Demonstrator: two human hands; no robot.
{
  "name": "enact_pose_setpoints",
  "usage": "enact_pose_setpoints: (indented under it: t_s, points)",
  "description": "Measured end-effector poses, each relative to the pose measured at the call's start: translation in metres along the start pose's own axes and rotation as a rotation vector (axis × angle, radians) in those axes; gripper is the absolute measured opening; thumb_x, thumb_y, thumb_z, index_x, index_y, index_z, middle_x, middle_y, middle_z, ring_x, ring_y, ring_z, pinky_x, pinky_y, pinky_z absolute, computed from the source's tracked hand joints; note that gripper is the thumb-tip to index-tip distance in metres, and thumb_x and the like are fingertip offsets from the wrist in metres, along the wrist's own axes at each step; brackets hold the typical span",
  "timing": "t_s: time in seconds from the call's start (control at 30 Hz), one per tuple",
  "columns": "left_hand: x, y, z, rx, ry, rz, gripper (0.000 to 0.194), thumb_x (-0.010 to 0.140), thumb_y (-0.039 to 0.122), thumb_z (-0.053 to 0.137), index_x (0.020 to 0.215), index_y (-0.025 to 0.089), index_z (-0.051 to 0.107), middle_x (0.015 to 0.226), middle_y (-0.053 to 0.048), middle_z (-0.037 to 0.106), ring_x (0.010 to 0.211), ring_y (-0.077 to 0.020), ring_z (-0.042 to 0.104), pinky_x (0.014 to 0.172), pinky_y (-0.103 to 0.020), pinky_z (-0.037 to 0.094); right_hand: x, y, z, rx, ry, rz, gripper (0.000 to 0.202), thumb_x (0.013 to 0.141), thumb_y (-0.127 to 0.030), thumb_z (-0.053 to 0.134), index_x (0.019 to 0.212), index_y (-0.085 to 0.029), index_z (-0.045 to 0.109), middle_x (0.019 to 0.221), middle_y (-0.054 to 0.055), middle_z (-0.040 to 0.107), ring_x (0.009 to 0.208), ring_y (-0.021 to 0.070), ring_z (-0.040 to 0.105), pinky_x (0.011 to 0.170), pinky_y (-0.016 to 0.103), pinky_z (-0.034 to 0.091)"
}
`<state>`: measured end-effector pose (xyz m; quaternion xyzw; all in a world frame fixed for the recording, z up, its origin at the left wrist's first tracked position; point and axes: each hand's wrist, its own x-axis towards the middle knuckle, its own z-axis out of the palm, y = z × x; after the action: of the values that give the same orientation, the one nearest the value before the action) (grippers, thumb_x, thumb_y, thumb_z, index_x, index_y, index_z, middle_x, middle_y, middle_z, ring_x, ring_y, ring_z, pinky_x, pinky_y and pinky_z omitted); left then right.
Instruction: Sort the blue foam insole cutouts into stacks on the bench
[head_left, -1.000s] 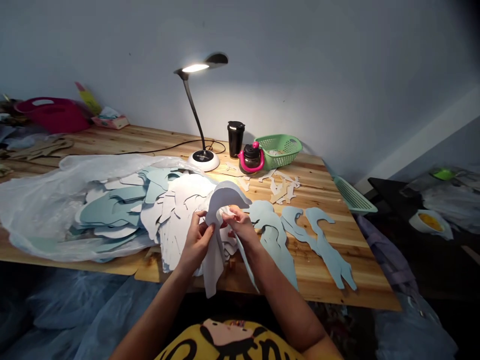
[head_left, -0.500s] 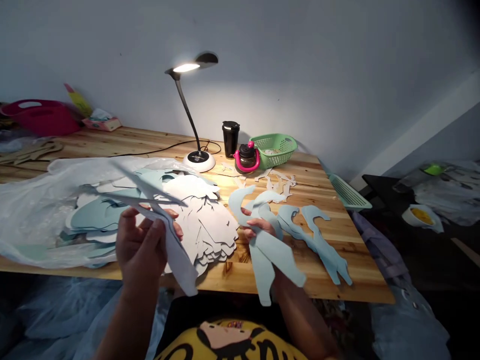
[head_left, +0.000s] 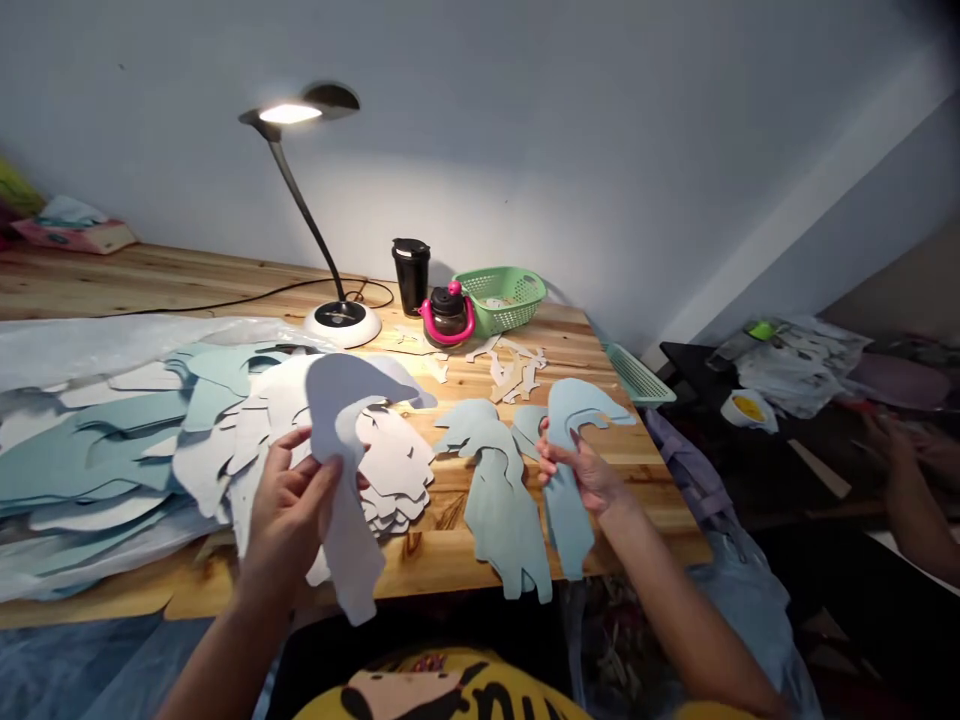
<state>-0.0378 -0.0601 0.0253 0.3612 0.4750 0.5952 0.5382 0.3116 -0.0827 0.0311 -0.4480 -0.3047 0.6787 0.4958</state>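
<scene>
My left hand (head_left: 300,490) is closed on a white curved cut-out piece (head_left: 349,530), with a hooked top end, raised over the pile of white cut-outs (head_left: 397,465). My right hand (head_left: 581,470) grips light-blue curved cut-outs (head_left: 570,525) at the right of the table; they look like more than one layer. Between the hands lies an overlapping group of light-blue cut-outs (head_left: 499,510), its lower ends near the front edge. To the left, more blue-green cut-outs (head_left: 90,450) are heaped with white ones on clear plastic.
A lit desk lamp (head_left: 341,320) stands at the back, beside a black tumbler (head_left: 411,275), a pink-handled bottle (head_left: 448,318) and a green basket (head_left: 502,300). Small scraps (head_left: 517,370) lie before them. At far right, another person's arm (head_left: 919,500) shows near a dark table.
The view has turned right. My right hand has let go of some blue pieces, now on the table, and holds others farther right. The white piece in my left hand now faces me more fully.
</scene>
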Motion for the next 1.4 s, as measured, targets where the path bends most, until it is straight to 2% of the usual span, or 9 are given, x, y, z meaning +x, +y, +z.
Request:
enact_pose_setpoints:
  t_s: [0.13,0.33,0.5,0.7,0.9,1.0,1.1,1.27,1.4]
  points:
    - [-0.002,-0.016,0.019,-0.031,-0.066,-0.122,0.091,0.065,0.042,0.09,0.142,0.024,0.043,0.098,-0.006,0.077,0.067,-0.0218,0.073,0.056,-0.028,0.059,0.002,-0.023,-0.047,-0.224,0.072,0.102,0.052,0.063,-0.024,0.092,0.103,-0.023,0.058,0.082,-0.004,0.061,0.056,0.0078,0.053,0.055,0.023,0.051]
    - [-0.005,-0.031,0.043,-0.068,-0.182,-0.238,0.071,0.067,0.043,0.088,0.127,0.019,0.057,0.11,-0.011,0.074,0.082,-0.0243,0.075,0.056,-0.023,0.055,0.012,-0.053,-0.098,-0.953,0.163,0.11,0.045,0.066,-0.039,0.086,0.1,-0.016,0.068,0.094,0.008,0.07,0.084,0.024,0.068,0.073,0.035,0.056]
    - [-0.008,-0.034,0.06,-0.128,-0.244,-0.28,0.077,0.069,0.036,0.086,0.136,0.026,0.049,0.122,-0.01,0.071,0.1,-0.0256,0.074,0.06,-0.02,0.052,0.017,-0.027,-0.073,-1.519,0.476,-0.087,0.071,0.073,-0.045,0.081,0.132,-0.012,0.061,0.131,0.023,0.062,0.123,0.0398,0.057,0.095,0.045,0.049]
    - [-0.014,-0.035,0.074,-0.169,-0.256,-0.289,0.089,0.07,0.039,0.087,0.144,0.028,0.039,0.127,-0.013,0.07,0.107,-0.0266,0.071,0.067,-0.023,0.053,0.024,0.052,-0.028,-1.922,0.323,-0.162,0.061,0.088,-0.016,0.061,0.148,-0.013,0.05,0.133,0.023,0.06,0.12,0.0395,0.059,0.091,0.045,0.053]
    - [-0.028,-0.041,0.093,-0.106,-0.276,-0.181,0.085,0.079,0.044,0.082,0.15,0.027,0.039,0.123,-0.012,0.07,0.115,-0.0256,0.066,0.092,-0.032,0.055,0.008,0.052,-0.009,-1.322,0.307,-0.502,0.045,0.097,-0.03,0.055,0.14,-0.019,0.059,0.133,0.019,0.06,0.125,0.0343,0.058,0.104,0.052,0.051]
    - [-0.041,-0.051,0.111,0.034,-0.29,-0.069,0.072,0.09,0.055,0.067,0.151,0.026,0.044,0.146,-0.013,0.056,0.138,-0.0287,0.051,0.115,-0.041,0.043,-0.006,0.051,0.019,-0.755,-0.03,-0.416,0.061,0.095,-0.047,0.062,0.15,-0.026,0.047,0.137,0.015,0.06,0.114,0.0278,0.066,0.09,0.042,0.06]
    - [-0.054,-0.066,0.124,0.153,-0.373,-0.076,0.072,0.096,0.063,0.05,0.154,0.022,0.045,0.164,-0.012,0.033,0.155,-0.0298,0.026,0.127,-0.042,0.026,-0.006,0.058,0.027,-0.572,-0.049,-0.273,0.068,0.093,-0.055,0.061,0.151,-0.025,0.044,0.129,0.015,0.063,0.095,0.0252,0.071,0.073,0.039,0.063]
    - [-0.056,-0.084,0.113,0.398,-0.558,-0.205,0.082,0.094,0.063,0.05,0.159,0.014,0.037,0.17,-0.016,0.015,0.159,-0.0333,0.01,0.13,-0.047,0.015,0.011,0.076,-0.031,-1.145,0.538,-0.519,0.063,0.093,-0.057,0.052,0.138,-0.013,0.058,0.12,0.021,0.064,0.11,0.0358,0.064,0.092,0.055,0.057]
    - [-0.012,-0.065,0.064,0.643,-0.407,0.225,0.064,0.094,0.05,0.055,0.148,0.017,0.05,0.161,-0.019,0.034,0.152,-0.0337,0.03,0.126,-0.053,0.026,0.014,0.094,-0.097,-1.699,0.562,-0.703,0.05,0.096,-0.047,0.048,0.136,-0.022,0.063,0.135,0.019,0.055,0.127,0.0401,0.053,0.102,0.06,0.048]
